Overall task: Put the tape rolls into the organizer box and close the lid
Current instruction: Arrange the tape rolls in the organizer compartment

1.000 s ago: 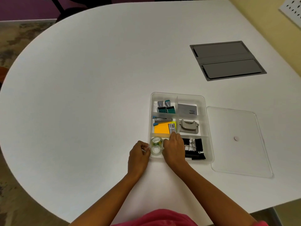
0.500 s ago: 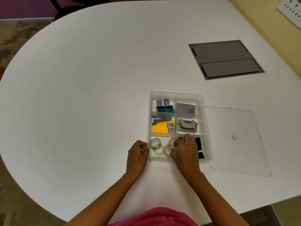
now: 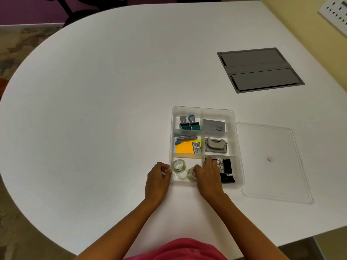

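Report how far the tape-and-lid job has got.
Done: one tape roll lies in the organizer box, near-left compartment. In hand: the right hand sets a second roll beside it; the left hand rests outside. Left: the lid lies off, beside the box.

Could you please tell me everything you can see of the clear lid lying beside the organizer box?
The lid is a flat, transparent rectangle with rounded corners, plastic by its look, and a small round pinkish spot near its middle. It lies flat on the white table, just right of the organizer box, off the box. Neither hand touches it.
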The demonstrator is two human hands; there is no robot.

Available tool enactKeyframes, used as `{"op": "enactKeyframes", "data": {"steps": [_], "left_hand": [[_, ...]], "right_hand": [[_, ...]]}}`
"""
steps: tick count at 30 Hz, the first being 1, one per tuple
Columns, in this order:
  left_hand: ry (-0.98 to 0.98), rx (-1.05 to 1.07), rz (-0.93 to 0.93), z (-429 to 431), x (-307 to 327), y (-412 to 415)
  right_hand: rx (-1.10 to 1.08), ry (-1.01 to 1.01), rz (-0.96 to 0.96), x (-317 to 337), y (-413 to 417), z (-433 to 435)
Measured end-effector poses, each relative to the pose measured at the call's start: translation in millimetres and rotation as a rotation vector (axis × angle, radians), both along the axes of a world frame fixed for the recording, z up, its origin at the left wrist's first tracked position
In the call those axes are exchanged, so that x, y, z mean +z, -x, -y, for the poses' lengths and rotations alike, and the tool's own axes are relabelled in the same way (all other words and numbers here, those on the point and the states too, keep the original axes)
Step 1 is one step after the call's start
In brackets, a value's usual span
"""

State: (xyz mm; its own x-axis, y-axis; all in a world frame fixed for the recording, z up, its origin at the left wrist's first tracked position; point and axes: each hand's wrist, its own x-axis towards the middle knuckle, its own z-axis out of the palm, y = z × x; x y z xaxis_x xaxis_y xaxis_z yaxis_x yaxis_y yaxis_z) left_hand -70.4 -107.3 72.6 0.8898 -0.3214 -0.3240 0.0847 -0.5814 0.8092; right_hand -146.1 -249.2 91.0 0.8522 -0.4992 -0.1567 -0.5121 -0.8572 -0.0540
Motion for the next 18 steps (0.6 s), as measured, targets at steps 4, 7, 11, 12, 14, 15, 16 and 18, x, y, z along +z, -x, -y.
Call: {"op": "enactKeyframes", "data": {"steps": [4,7,11,12,14,15,16,18], "left_hand": [[-0.014,0.0,-0.004,-0.1,0.1,0.1],[-0.025,-0.009,-0.002,0.1,0.1,0.0],[-0.021,-0.01,-0.008,-0.1,1.0,-1.1],[-0.015,-0.007,-0.013,-0.2,1.3,-1.1],[-0.005,0.001,-0.021,-0.2,1.9,-0.7],[-0.003,0.004,-0.022,-0.3,2.0,-0.3],[-0.002,0.006,-0.02,-0.3,2.0,0.2],[-0.004,0.008,-0.017,0.1,1.8,0.5]], "right_hand": [[0.003,-0.055,0.135,1.8,-4.1,1.3],[0.077,-0.075,0.125,0.2,-10.7,3.7],[0.146,-0.012,-0.092,-3.9,-13.3,5.1],[0.134,0.015,-0.121,-4.4,-12.7,6.2],[0.11,0.057,-0.155,-5.1,-11.7,9.2],[0.101,0.064,-0.152,-5.6,-11.1,10.5],[0.101,0.068,-0.146,-6.0,-11.0,11.3],[0.115,0.074,-0.149,-6.3,-12.0,11.4]]}}
